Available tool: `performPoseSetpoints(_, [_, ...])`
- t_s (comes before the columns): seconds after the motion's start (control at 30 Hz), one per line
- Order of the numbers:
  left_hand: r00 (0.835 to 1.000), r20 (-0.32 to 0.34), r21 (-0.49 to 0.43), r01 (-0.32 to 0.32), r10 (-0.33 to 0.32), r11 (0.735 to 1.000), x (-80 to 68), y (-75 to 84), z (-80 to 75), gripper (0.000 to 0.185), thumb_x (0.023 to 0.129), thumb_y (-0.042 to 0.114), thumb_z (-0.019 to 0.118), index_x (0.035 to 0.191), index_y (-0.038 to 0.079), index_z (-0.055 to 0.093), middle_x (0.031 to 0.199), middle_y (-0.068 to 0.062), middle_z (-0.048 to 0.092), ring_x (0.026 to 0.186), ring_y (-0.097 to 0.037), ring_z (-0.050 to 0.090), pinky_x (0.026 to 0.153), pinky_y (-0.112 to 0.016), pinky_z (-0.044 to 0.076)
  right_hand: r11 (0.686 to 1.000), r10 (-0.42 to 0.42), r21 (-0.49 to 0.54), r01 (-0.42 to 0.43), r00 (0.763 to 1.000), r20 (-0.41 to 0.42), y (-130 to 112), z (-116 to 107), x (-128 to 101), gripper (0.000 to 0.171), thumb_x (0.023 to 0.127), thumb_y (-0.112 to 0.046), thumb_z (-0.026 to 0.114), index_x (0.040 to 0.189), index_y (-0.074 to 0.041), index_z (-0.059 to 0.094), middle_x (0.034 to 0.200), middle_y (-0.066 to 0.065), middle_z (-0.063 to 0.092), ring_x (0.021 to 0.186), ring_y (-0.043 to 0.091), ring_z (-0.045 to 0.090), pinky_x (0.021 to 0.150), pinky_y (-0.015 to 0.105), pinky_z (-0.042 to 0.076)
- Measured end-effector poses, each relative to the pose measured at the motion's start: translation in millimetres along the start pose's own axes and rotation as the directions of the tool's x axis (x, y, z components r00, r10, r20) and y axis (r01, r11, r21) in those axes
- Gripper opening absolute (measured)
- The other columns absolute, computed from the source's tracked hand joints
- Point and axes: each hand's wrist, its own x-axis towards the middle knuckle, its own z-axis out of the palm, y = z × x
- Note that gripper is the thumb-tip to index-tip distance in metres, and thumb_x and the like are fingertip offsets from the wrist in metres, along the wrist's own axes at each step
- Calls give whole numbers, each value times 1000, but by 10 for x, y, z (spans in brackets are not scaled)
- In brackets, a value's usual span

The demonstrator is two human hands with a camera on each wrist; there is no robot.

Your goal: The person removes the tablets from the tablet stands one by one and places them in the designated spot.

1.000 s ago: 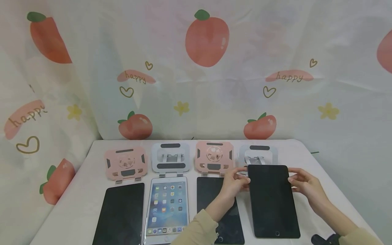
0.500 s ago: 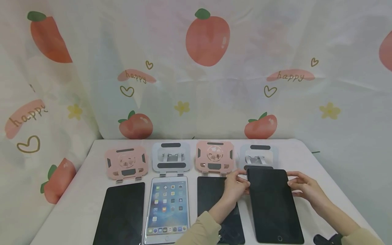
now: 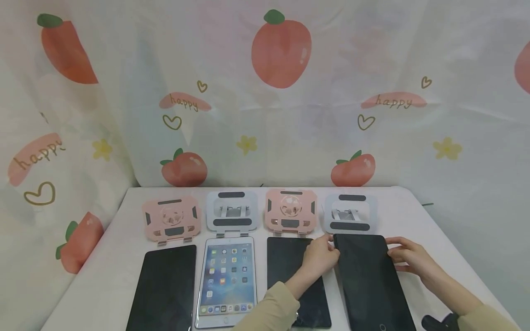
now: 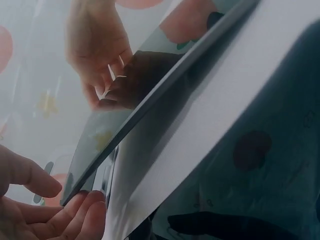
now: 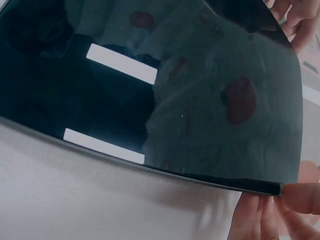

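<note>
Left hand (image 3: 320, 255) and right hand (image 3: 407, 256) pinch the dark tablet's (image 3: 372, 280) top corners, now lower, below the grey stand (image 3: 351, 214).

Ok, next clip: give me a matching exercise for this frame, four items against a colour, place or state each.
Things:
1. second tablet from the left
2. rightmost tablet
3. leftmost stand
4. rightmost stand

States:
a. pink, with nothing on it
b. gripped at its far corners by the left hand and the right hand
c. grey, just behind the held tablet
d. screen lit, showing app icons

Pairs: 1-d, 2-b, 3-a, 4-c
</note>
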Motion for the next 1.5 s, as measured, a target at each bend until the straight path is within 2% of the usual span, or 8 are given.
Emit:
performPoseSetpoints(0.1, [1000, 14, 54, -13, 12, 998, 6, 6, 0, 28, 81, 11, 61, 107, 2, 67, 48, 8, 43, 41, -6, 36, 41, -21, 28, 1000, 0, -19, 0, 1000, 3, -25, 26, 5, 48, 94, -11, 48, 134, 13, 36, 90, 1, 68, 78, 11, 62, 70, 30, 54])
performPoseSetpoints(0.23, [999, 17, 111, -46, 45, 993, 30, 4, 12, 7, 79, 8, 60, 72, 5, 60, 46, 7, 31, 40, -9, 29, 38, -23, 23, 999, 2, -45, -2, 1000, -4, -54, 61, 16, 47, 93, -11, 47, 132, 14, 39, 88, 4, 68, 76, 12, 61, 67, 29, 53])
performPoseSetpoints(0.3, [998, 22, 129, -61, 59, 990, 41, 3, 21, 22, 78, 7, 59, 60, 10, 48, 46, 7, 30, 40, -9, 30, 37, -22, 23, 998, 4, -64, -5, 1000, -13, -64, 76, 21, 46, 92, -10, 46, 131, 15, 40, 88, 7, 68, 76, 12, 61, 66, 29, 52])
performPoseSetpoints(0.47, [998, 42, 121, -41, 36, 992, 46, -3, 46, 37, 80, 7, 59, 51, 14, 37, 41, 6, 30, 34, -7, 31, 32, -19, 22, 994, 1, -108, -3, 1000, -19, -75, 122, 47, 47, 92, -12, 46, 129, 16, 42, 96, 22, 65, 78, 14, 61, 66, 29, 51])
performPoseSetpoints(0.6, [999, 46, 126, -12, 6, 992, 47, -22, 69, 41, 81, 6, 58, 48, 14, 35, 41, 5, 29, 32, -7, 29, 31, -19, 20, 992, 8, -124, -9, 1000, -15, -65, 167, 64, 49, 91, -14, 48, 129, 17, 42, 104, 31, 62, 80, 16, 62, 67, 29, 52])
performPoseSetpoints(0.8, [998, 56, 128, -8, 0, 992, 50, -11, 67, 39, 80, 6, 57, 48, 11, 37, 51, 2, 35, 35, -10, 33, 33, -19, 24, 992, 14, -129, -17, 1000, -23, -37, 189, 68, 49, 89, -11, 48, 129, 17, 42, 107, 32, 61, 82, 18, 62, 67, 30, 52])
performPoseSetpoints(1.13, [996, 86, 217, 14, -33, 976, 24, 34, 58, 21, 82, 12, 59, 67, -1, 61, 80, -9, 50, 57, -18, 45, 47, -25, 38, 985, -21, -173, 17, 999, -25, -53, 221, 23, 48, 88, -8, 45, 127, 19, 42, 106, 33, 61, 82, 21, 62, 69, 33, 55])
performPoseSetpoints(1.5, [988, 135, 166, 50, -73, 985, 57, 36, 12, 21, 83, 14, 61, 69, -2, 59, 79, -7, 49, 64, -19, 43, 53, -26, 36, 978, -38, -206, 32, 999, -23, -64, 218, 24, 47, 89, -8, 47, 127, 20, 42, 109, 37, 57, 84, 24, 62, 70, 34, 56])
